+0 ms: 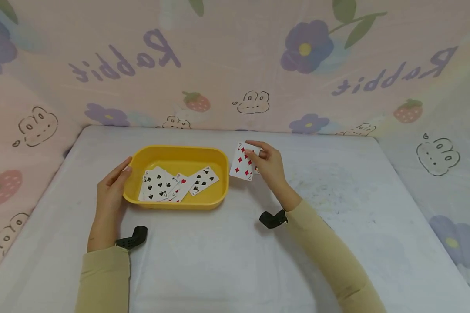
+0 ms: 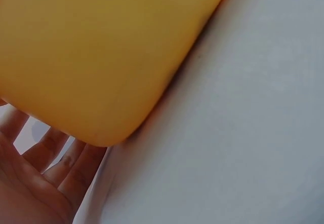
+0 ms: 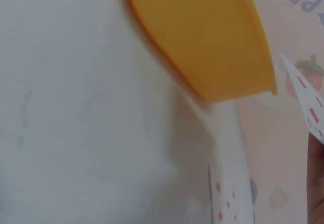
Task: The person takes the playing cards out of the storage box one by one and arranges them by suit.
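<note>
My right hand [image 1: 269,167] pinches a seven of diamonds card [image 1: 240,164] just right of a yellow plastic tray [image 1: 176,152]. Part of a second red-marked card [image 1: 257,171] shows beneath that hand; in the right wrist view, a card with red diamonds [image 3: 225,198] appears low in the picture. At the tray's left end, my left hand [image 1: 111,187] rests its fingers against the outer wall, thumb at the rim. Inside the tray lie a seven of spades [image 1: 203,180], a heart card [image 1: 182,184] and overlapping black-suit cards [image 1: 156,184].
A white cloth [image 1: 196,261] covers the table. Behind it hangs a patterned curtain [image 1: 227,65] with rabbits, flowers and strawberries. Each wrist carries a black camera mount, one on the left [image 1: 133,238] and one on the right [image 1: 273,219].
</note>
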{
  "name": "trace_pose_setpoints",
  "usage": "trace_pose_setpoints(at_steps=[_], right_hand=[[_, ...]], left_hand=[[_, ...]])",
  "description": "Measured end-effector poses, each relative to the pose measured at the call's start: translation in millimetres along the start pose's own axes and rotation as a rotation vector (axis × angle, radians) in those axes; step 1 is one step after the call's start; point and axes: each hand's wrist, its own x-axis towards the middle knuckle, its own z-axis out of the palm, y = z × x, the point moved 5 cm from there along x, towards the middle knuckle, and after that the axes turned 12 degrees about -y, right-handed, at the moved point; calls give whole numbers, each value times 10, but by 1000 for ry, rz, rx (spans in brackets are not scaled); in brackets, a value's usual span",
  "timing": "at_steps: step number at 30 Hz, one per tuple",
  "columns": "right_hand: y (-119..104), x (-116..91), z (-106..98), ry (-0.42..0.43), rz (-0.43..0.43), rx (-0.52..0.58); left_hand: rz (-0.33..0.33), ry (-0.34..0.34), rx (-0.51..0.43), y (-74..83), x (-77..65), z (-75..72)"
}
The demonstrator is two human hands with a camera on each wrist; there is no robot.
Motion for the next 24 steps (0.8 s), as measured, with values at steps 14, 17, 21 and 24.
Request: trace_pose_setpoints(at_steps=[14, 17, 21, 24], right_hand=[[444, -171, -147, -120, 157, -89], [506, -205, -140, -155, 201, -114], [555, -231, -125, -185, 220, -159], [574, -241, -112, -190, 226, -180]], left_hand=[[-10, -6, -19, 1, -5, 0], [-3, 3, -12, -1, -9, -1], [-4, 5, 5, -5, -4, -4], [-10, 0, 8, -9, 1, -8]])
